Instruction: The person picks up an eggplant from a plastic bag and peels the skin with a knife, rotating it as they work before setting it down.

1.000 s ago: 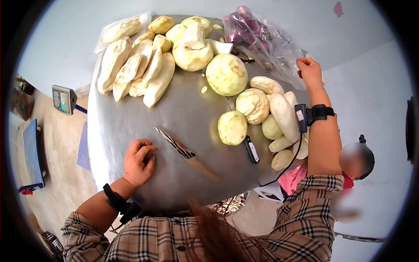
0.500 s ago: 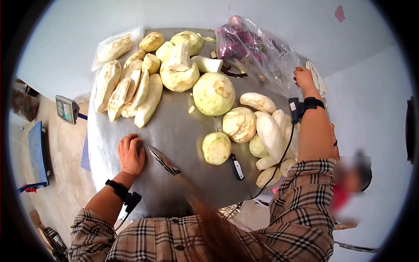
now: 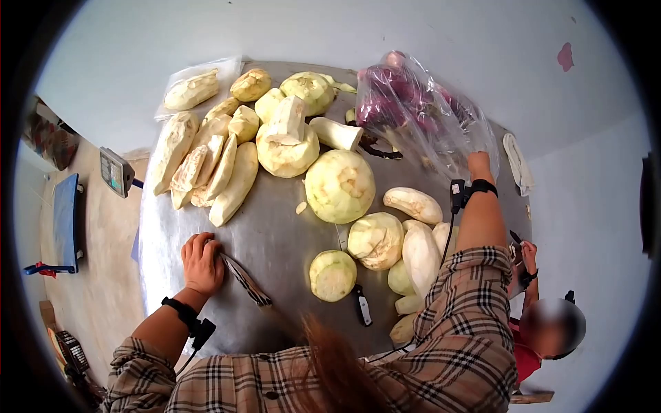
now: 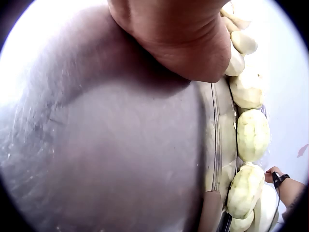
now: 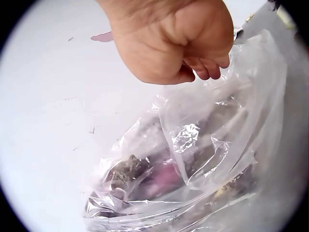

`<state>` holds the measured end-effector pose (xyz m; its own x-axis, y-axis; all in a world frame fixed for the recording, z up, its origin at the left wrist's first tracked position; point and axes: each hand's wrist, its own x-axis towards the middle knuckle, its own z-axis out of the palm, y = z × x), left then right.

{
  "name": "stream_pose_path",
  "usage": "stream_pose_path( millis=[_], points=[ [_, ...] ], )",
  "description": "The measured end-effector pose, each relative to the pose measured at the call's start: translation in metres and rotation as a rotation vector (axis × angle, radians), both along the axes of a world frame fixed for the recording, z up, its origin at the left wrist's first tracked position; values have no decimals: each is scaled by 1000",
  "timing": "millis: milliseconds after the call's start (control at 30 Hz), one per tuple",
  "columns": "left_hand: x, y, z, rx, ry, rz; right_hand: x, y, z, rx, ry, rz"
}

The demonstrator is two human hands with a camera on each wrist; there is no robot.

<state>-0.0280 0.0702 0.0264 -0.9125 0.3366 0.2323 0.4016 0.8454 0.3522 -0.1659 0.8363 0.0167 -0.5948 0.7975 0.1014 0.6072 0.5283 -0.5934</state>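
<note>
My left hand [image 3: 203, 263] rests on the metal table with its fingers loosely bent. Right beside its fingertips lies a knife [image 3: 246, 281] with a patterned blade. My right hand [image 3: 480, 164] is at the near right side of a clear plastic bag [image 3: 441, 131] holding purple vegetables. In the right wrist view, that hand's fingers [image 5: 207, 70] are curled, fingertips right at the bag's film; I cannot tell whether they pinch it. Peeled round pale vegetables [image 3: 339, 186] sit mid-table. Peeled long ones [image 3: 234, 184] lie at the left.
A black-and-white handled tool [image 3: 363, 305] lies beside a cut round vegetable [image 3: 333, 275]. More peeled pieces [image 3: 421, 255] are heaped at the right, near my right arm. A white cloth [image 3: 518, 165] lies at the table edge. Another person [image 3: 551, 330] is at the right, a scale [image 3: 116, 172] at the left.
The head view has shifted, so the table sits lower in it. My left hand has settled flatter, next to the knife tip. My right hand has stayed by the bag, turning its fingers out of the head view.
</note>
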Motion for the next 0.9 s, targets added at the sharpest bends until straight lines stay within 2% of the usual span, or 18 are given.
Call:
stream_pose_path(
  millis=[67, 133, 200, 300, 367, 433, 533, 633, 667, 733, 900],
  points=[
    [0, 1, 3, 7, -6, 3, 1, -21, 14, -218, -132, 18],
    [0, 2, 6, 13, -16, 5, 3, -64, 43, -430, -146, 10],
    [-1, 2, 9, 16, -24, 0, 3, -111, 67, -640, -31, -31],
    [-3, 2, 11, 23, -23, -8, -11, -121, 57, -814, -150, 100],
    [-3, 2, 11, 20, -21, -4, -24, -125, 49, -756, -290, 166],
    [-3, 2, 9, 18, -21, -3, -35, -125, 40, -715, -281, 190],
    [-2, 2, 10, 15, -26, -7, -46, -120, 26, -670, 13, 174],
    [-2, 2, 12, 23, -52, -11, -56, -109, 16, -545, 453, 196],
    [-1, 1, 11, 27, -71, -15, -60, -105, 14, -501, 490, 222],
    [-2, 0, 12, 26, -77, -15, -66, -101, 15, -385, 517, 262],
    [-4, 0, 14, 19, -64, -6, -71, -108, 14, -129, 322, 368]
  ],
)
